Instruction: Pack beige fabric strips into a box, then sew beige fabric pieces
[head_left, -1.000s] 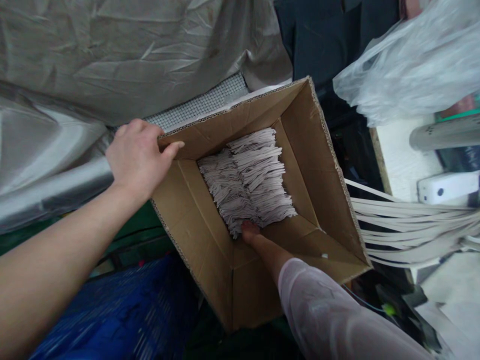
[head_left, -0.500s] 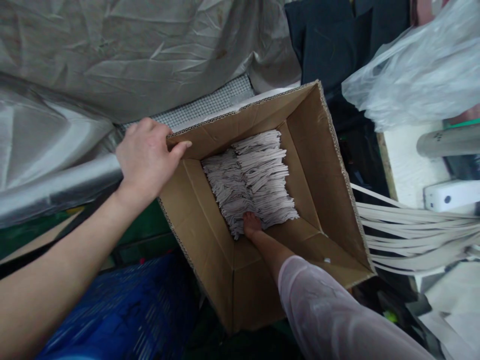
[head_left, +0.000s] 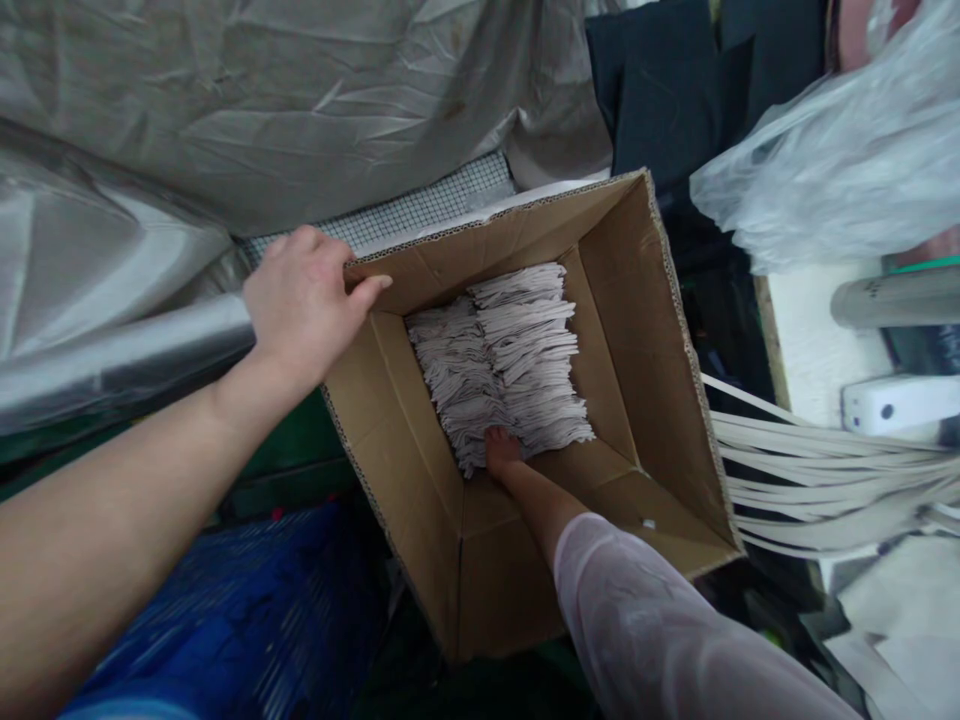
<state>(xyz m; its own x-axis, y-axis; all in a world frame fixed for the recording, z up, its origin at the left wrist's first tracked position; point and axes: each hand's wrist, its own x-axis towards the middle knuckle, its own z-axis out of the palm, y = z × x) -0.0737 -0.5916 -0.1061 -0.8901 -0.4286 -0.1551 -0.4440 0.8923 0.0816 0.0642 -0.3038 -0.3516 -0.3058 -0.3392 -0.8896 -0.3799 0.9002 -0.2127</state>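
A tall open cardboard box (head_left: 630, 300) stands tilted in front of me in the head view. My left hand (head_left: 304, 300) is closed over its upper left corner, thumb inside and fingers hooked over the outside of the rim. On the box's floor lie two side-by-side rows of tightly packed, folded pale cloth pieces (head_left: 525, 350). My right hand (head_left: 502, 452) reaches deep into the box, its sleeve crossing the near wall. It rests against the near end of the rows, fingers stretched onto the cloth; the fingertips are hard to make out.
Silvery sheeting (head_left: 300, 110) hangs behind the box. A blue plastic crate (head_left: 247, 610) is at lower left. On the right are a clear plastic bag (head_left: 832, 150), white strips (head_left: 825, 465) and a white device (head_left: 900, 403) on a pale surface. Dark cloth (head_left: 667, 90) lies beyond the box.
The view has shifted slightly. Both hands keep their places on the box rim and at the cloth rows; nothing has been taken up or let go.
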